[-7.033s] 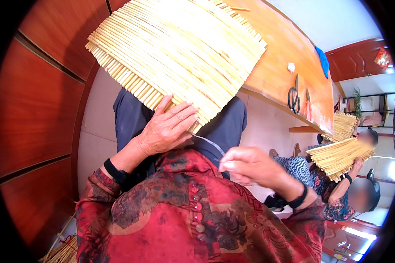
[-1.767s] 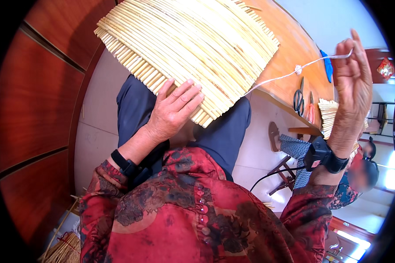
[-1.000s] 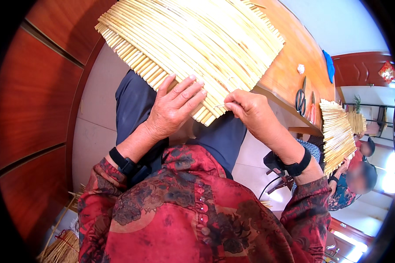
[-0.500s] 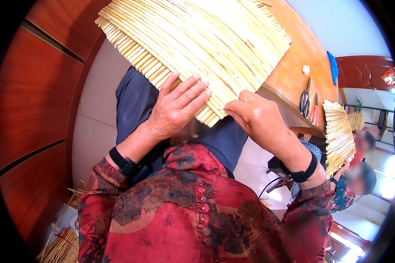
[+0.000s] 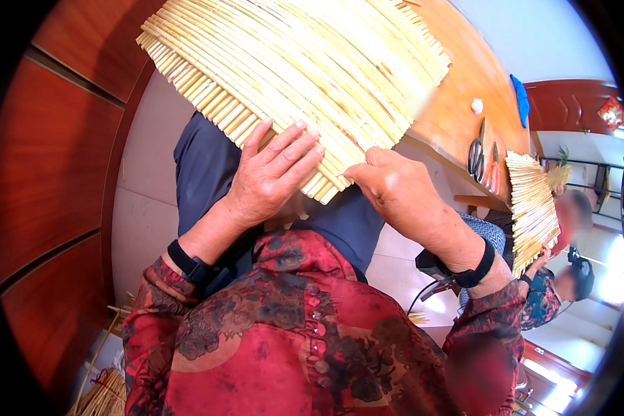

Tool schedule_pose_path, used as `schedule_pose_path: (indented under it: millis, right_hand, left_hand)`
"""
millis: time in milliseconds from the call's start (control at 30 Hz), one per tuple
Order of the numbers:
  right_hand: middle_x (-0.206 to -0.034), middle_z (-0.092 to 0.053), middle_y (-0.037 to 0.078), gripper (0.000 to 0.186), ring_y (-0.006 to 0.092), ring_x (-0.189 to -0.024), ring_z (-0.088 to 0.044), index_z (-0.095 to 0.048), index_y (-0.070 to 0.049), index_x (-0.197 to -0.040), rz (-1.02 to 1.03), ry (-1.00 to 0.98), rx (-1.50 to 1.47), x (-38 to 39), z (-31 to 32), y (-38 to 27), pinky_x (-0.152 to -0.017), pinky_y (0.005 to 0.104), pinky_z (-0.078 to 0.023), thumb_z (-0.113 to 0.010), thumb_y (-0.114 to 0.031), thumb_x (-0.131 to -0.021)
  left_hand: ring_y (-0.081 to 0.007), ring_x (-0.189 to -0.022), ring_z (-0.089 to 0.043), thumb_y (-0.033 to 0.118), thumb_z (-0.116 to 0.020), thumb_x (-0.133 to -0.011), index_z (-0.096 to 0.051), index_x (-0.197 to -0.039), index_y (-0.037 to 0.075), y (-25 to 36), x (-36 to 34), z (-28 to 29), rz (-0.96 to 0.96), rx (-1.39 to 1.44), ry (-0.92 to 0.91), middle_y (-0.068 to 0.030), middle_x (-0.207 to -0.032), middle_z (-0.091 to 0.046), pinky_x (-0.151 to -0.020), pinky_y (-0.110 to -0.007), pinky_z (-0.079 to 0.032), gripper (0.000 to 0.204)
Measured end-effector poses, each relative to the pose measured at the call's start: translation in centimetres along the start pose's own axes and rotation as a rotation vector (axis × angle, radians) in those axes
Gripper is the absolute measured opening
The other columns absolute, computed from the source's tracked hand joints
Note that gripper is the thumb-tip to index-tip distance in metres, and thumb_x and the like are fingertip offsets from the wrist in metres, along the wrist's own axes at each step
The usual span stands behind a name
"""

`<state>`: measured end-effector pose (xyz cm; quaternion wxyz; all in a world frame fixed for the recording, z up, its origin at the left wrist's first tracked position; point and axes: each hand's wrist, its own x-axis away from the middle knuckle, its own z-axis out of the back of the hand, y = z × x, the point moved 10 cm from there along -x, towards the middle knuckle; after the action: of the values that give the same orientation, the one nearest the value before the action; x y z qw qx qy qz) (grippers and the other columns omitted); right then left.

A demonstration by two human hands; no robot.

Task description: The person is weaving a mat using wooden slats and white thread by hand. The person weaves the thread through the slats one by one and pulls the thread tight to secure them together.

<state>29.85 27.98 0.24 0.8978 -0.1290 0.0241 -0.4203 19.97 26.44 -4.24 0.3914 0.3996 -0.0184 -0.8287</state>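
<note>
The woven straw mat [image 5: 291, 76], a flat panel of pale yellow stalks laid side by side, is held up over the person's lap, its lower edge just above the dark blue trousers [image 5: 208, 173]. It looks light and fairly stiff along the stalks but likely to flex and spread across them, and the dry stalks seem brittle, so it is probably best held flat near the bound edge, with support spread over several stalks rather than a pinch on one.

The left hand [image 5: 267, 177] lies spread against the mat's lower edge, its fingers [image 5: 295, 149] extended and fanned over the stalk ends, pressing rather than gripping. The right hand [image 5: 395, 187] is beside it at the same edge, its fingers curled in against the outermost stalks; whether they pinch a thread or a single stalk cannot be told, since the fingertips are turned away from the camera.

Below the fingers come black wristbands on both wrists and the red patterned sleeves [image 5: 291, 347]. To the right of the right hand, beyond the mat, runs a wooden tabletop [image 5: 464, 90] with scissors [image 5: 476, 149], a small white object and a blue cloth [image 5: 521, 97] on it. Further right another person holds up a second straw mat [image 5: 530, 208]. Low on the left, well away from the fingers, loose straw bundles [image 5: 107, 392] lie on the floor.
</note>
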Motion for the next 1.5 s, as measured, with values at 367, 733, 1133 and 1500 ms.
schedule_pose_path:
  millis: [367,733,1133,1500]
  right_hand:
    - [-0.066,-0.06,0.02,0.011,0.0331,-0.065,-0.063,-0.062,0.002,-0.065,0.068,-0.072,-0.057,-2.2,-2.3,-0.5,-0.054,0.0415,-0.052,-0.059,-0.008,-0.063]
    - [-0.067,-0.06,0.015,0.013,0.0303,-0.065,-0.063,-0.065,-0.001,-0.067,0.177,0.012,0.147,-1.3,-3.3,-2.4,-0.053,0.0394,-0.051,-0.059,-0.012,-0.066]
    - [-0.066,-0.057,0.011,0.016,0.0241,-0.063,-0.058,-0.064,-0.003,-0.068,0.253,0.067,0.336,-1.1,-3.7,-2.8,-0.048,0.0336,-0.045,-0.059,-0.017,-0.065]
    - [-0.068,-0.058,0.011,0.016,0.0256,-0.066,-0.057,-0.064,-0.003,-0.067,0.278,0.176,0.251,-1.5,-2.2,-2.6,-0.05,0.0326,-0.045,-0.057,-0.017,-0.067]
  left_hand:
    - [-0.0309,-0.115,-0.053,0.003,-0.058,-0.082,-0.061,-0.106,0.003,1.0,-0.1,-1.4,-0.116,-0.076,0.029,-0.0127,-0.117,-0.059,-0.103,-0.053,-0.028,0.024]
    - [-0.032,-0.121,-0.047,0.008,-0.053,-0.088,-0.056,-0.112,0.001,1.9,0.9,-1.5,-0.199,-0.132,-0.002,-0.0134,-0.124,-0.054,-0.104,-0.055,-0.027,0.026]
    - [-0.0324,-0.121,-0.047,0.004,-0.053,-0.085,-0.056,-0.113,0.003,1.5,0.7,-1.2,-0.173,-0.106,-0.006,-0.0133,-0.125,-0.053,-0.105,-0.055,-0.026,0.028]
    - [-0.0336,-0.12,-0.047,0.005,-0.054,-0.084,-0.057,-0.108,0.0,1.7,-0.1,-0.8,-0.153,-0.107,-0.01,-0.0148,-0.123,-0.054,-0.104,-0.056,-0.025,0.025]
